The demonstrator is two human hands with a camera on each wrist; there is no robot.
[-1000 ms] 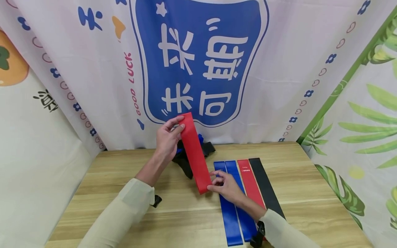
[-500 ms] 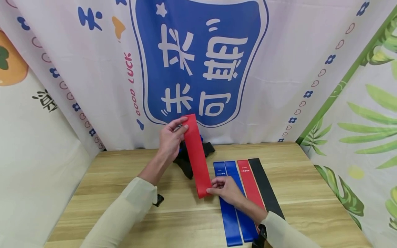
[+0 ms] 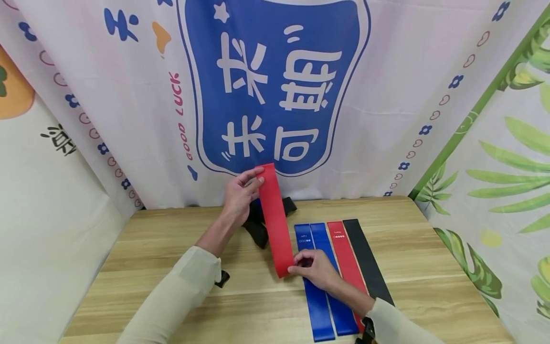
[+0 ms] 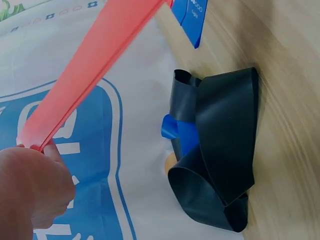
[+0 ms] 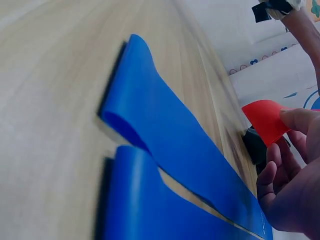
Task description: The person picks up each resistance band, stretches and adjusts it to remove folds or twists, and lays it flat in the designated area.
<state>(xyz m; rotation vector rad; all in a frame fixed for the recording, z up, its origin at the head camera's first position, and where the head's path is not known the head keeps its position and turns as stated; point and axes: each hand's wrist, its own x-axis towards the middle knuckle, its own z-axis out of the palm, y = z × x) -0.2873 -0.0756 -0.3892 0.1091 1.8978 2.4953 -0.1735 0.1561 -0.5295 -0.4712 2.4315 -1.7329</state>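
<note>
A red resistance band (image 3: 276,220) is stretched flat between my two hands, tilted above the table. My left hand (image 3: 240,197) pinches its upper end between thumb and fingers. At the lower end my right hand (image 3: 317,270) grips the edge, thumb in front, as the right wrist view also shows. Behind the band lies a tangled heap of black bands (image 4: 225,135) with a bit of blue band (image 4: 188,137) among them. To the right, flat and side by side, are two blue bands (image 3: 317,306), another red band (image 3: 345,260) and a black band (image 3: 367,258).
The wooden table (image 3: 172,272) ends at a white printed curtain (image 3: 378,119) behind it. Curtains stand on both sides too. My right forearm passes over the flat bands.
Both hands have shifted slightly right and down with the red band between them. The flat bands and the black heap stay where they were.
</note>
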